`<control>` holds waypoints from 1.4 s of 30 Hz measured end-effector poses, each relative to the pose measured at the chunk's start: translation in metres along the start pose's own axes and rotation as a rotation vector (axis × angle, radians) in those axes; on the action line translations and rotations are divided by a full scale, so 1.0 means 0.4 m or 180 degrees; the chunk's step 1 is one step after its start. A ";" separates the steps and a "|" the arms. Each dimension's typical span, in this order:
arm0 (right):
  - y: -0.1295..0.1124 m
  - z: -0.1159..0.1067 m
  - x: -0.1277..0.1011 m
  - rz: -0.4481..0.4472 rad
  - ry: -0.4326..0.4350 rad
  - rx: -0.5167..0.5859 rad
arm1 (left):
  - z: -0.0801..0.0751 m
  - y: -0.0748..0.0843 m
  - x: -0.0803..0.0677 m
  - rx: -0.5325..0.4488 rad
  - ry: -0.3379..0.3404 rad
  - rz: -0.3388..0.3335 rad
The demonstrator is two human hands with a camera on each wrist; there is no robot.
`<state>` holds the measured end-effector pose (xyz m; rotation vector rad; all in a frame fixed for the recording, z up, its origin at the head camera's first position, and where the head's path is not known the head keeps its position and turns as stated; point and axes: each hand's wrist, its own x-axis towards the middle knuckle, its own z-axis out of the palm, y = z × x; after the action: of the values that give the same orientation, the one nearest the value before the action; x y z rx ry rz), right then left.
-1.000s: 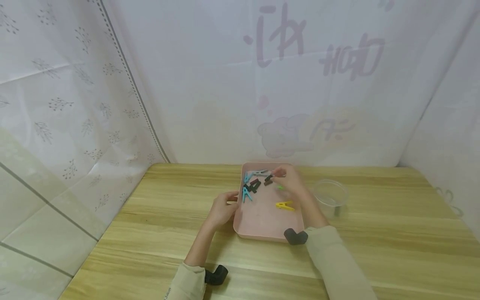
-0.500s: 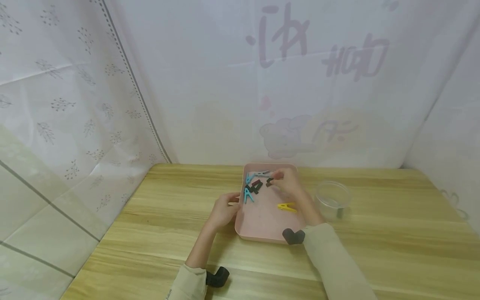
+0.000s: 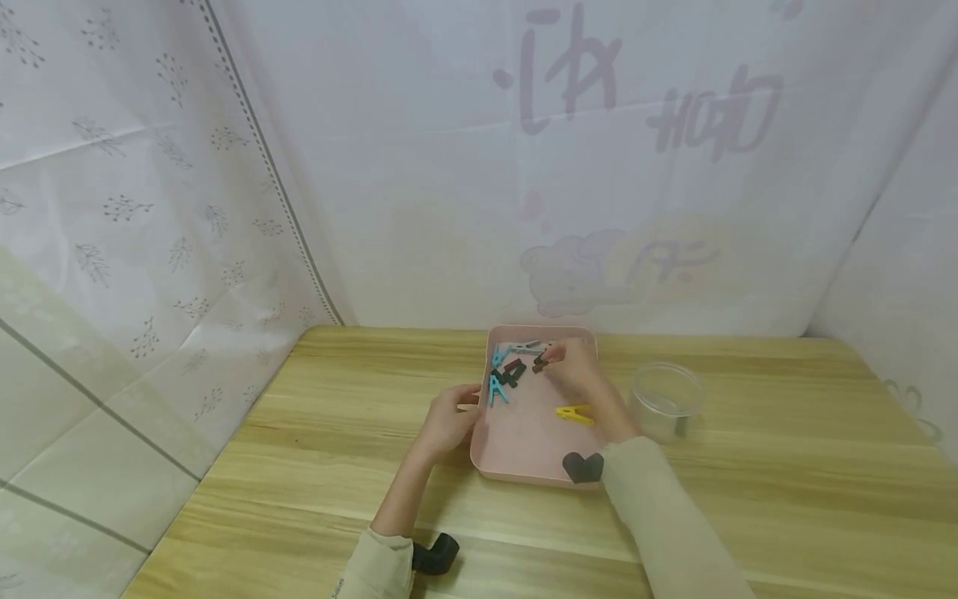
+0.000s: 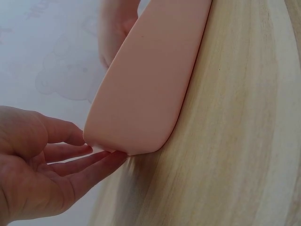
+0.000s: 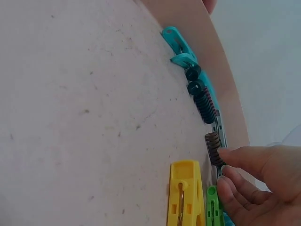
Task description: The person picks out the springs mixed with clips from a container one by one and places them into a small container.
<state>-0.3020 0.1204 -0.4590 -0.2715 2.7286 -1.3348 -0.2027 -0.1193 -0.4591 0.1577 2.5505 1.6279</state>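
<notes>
Left hand [image 3: 446,420] rests by the near left side of the shallow pink plastic tray [image 3: 524,433] on the pale wooden table [image 3: 314,433]. Its straight fingers [image 4: 94,162] touch the tray's rounded corner [image 4: 141,117] and do not wrap round it. That touch looks like it is keeping the tray from sliding, so it is best to keep pressing softly there.

A small yellow plastic clothes peg [image 3: 574,413] lies alone in the tray, near the right wrist. A bit farther in, the right hand [image 3: 580,374] reaches toward the back of the tray. Its thumb and fingertips [image 5: 235,174] pinch the end of a dark brown ridged plastic peg [image 5: 214,148]. A green plastic peg [image 5: 214,207] lies right beside those fingers.

A good grip would be on the brown peg only, lifting it straight up so the other pegs do not come along.

At the far left of the tray sits a little heap of teal plastic pegs [image 3: 495,384] and black plastic pegs [image 3: 511,372]. To the right of the tray stands a clear round plastic cup [image 3: 665,399].
</notes>
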 end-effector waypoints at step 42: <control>-0.003 -0.013 0.012 -0.0016 -0.0170 -0.0067 | 0.004 0.006 -0.005 -0.0045 0.0010 0.0031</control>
<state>-0.3073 0.1227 -0.4551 -0.3112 2.7012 -1.2818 -0.2003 -0.1172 -0.4574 0.1668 2.5441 1.6506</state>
